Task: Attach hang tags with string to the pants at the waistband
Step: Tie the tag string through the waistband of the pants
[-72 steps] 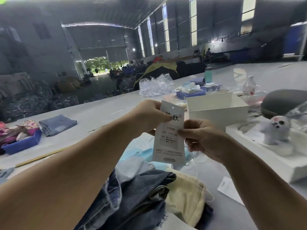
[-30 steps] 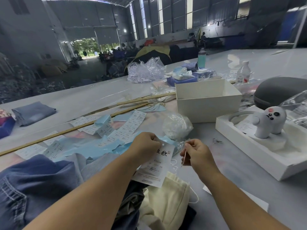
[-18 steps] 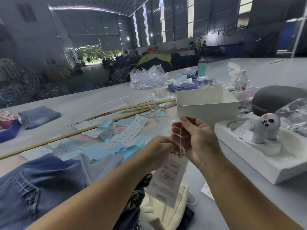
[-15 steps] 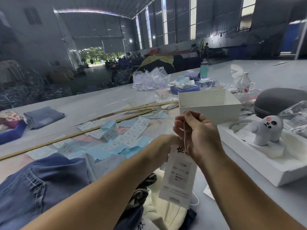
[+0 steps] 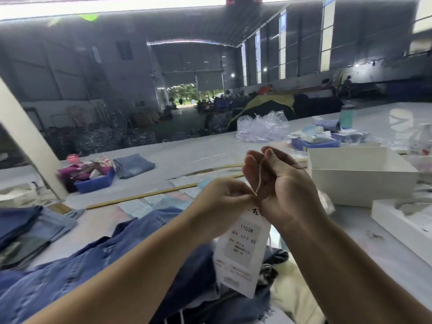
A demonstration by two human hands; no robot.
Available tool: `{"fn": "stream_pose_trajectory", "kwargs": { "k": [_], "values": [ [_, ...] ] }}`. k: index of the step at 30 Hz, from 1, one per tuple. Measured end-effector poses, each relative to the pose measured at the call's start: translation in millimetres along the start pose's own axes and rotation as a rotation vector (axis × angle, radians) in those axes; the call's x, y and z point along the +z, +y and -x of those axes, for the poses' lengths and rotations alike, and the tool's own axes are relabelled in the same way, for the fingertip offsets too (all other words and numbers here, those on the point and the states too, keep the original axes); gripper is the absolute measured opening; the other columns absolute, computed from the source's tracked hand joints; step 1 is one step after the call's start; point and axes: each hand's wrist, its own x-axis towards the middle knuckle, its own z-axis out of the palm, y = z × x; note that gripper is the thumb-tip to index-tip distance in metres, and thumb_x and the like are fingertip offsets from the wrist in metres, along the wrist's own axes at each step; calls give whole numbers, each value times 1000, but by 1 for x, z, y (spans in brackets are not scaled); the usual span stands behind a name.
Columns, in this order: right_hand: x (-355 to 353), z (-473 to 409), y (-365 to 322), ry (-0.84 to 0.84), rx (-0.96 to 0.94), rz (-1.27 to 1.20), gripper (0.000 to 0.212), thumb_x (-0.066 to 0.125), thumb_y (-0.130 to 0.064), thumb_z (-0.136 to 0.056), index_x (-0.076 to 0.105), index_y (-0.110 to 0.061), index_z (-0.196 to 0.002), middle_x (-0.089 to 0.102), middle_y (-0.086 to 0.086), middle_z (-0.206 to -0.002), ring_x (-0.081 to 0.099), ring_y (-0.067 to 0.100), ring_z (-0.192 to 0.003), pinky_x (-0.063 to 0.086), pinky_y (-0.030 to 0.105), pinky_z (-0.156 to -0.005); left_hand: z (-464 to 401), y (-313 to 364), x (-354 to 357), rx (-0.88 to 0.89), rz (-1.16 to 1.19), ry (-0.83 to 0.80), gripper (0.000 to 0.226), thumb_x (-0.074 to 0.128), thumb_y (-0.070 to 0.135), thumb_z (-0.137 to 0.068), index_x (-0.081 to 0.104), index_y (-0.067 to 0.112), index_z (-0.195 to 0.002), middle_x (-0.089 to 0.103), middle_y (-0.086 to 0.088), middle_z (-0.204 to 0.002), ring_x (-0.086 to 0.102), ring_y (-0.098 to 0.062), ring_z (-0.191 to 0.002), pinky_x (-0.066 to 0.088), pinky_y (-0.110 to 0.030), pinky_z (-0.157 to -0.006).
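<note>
A white hang tag printed "1103#" hangs in front of me above a heap of blue denim pants. My left hand pinches the tag's top edge where the pale string passes through. My right hand is raised beside it, palm toward me, and its fingertips pinch the upper end of the string, which runs taut down to the tag. A cream garment lies under the tag at the lower right.
An open white box stands to the right, with a white tray nearer. Loose paper tags and a long wooden stick lie behind the denim. Folded jeans and a blue bin sit farther left. A white post slants at left.
Both hands rose from the table with the tag, which now hangs upright. My right hand drew the string upward and holds it taut. My view swung left and up.
</note>
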Motion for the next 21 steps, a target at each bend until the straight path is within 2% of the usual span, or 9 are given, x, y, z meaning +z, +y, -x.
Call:
{"fn": "stream_pose_trajectory", "kwargs": {
  "k": [2, 4, 7, 8, 11, 13, 15, 18, 21],
  "values": [
    [19, 7, 7, -63, 32, -16, 14, 49, -4, -99, 60, -7, -91, 71, 14, -71, 69, 19, -58, 56, 28, -52, 12, 2, -24, -13, 63, 109, 14, 60, 20, -77, 66, 18, -65, 66, -9, -67, 60, -19, -64, 44, -30, -63],
    [36, 14, 15, -138, 71, -4, 16, 48, -3, -99, 60, -7, -89, 67, 11, -66, 63, 15, -52, 53, 26, -49, 24, 4, -50, -29, 124, 186, 13, 53, 18, -71, 60, 17, -60, 66, -13, -66, 62, -17, -63, 47, -31, -63],
    [58, 24, 35, -251, 86, 164, 17, 44, -2, -100, 56, -9, -90, 55, 5, -60, 45, 12, -46, 43, 24, -45, 44, 0, -82, -12, 112, 234, 18, 46, 19, -62, 56, 19, -47, 57, 2, -51, 51, -10, -51, 39, -26, -54],
    [64, 27, 42, -279, 75, 236, 18, 44, -1, -99, 56, -10, -90, 52, 4, -58, 39, 11, -46, 38, 23, -45, 51, -3, -91, 3, 19, 254, 18, 46, 21, -61, 56, 20, -46, 54, 8, -49, 47, -8, -50, 36, -25, -54],
    [80, 35, 62, -357, 8, 477, 23, 41, 4, -98, 56, -10, -89, 48, -1, -54, 33, 9, -44, 30, 23, -44, 74, -16, -114, 116, -470, 305, 19, 43, 28, -63, 50, 22, -46, 49, 14, -46, 44, -4, -48, 31, -20, -45],
    [86, 38, 73, -409, -30, 654, 26, 40, 5, -97, 57, -11, -86, 47, -4, -52, 35, 6, -42, 30, 22, -43, 87, -23, -129, 157, -594, 356, 19, 42, 29, -65, 43, 20, -48, 47, 11, -49, 43, -6, -51, 34, -25, -48],
    [92, 41, 85, -475, -79, 801, 26, 44, 5, -96, 59, -12, -83, 47, -7, -49, 34, 5, -41, 30, 20, -41, 97, -29, -143, 112, -522, 407, 19, 46, 29, -66, 47, 19, -50, 49, 11, -47, 43, -4, -48, 34, -22, -46],
    [99, 45, 103, -574, -255, 1099, 21, 58, -3, -92, 64, -16, -76, 52, -7, -49, 39, 4, -42, 32, 22, -41, 109, -37, -165, -8, -303, 401, 26, 56, 20, -78, 53, 19, -53, 51, 14, -44, 45, 0, -42, 32, -20, -44],
    [104, 50, 119, -739, -303, 1298, 15, 67, -15, -88, 64, -18, -74, 54, -8, -51, 42, 2, -44, 35, 21, -43, 120, -41, -178, -39, -121, 379, 18, 58, 22, -72, 61, 22, -54, 55, 8, -49, 50, -9, -48, 36, -23, -51]
  ]
}}
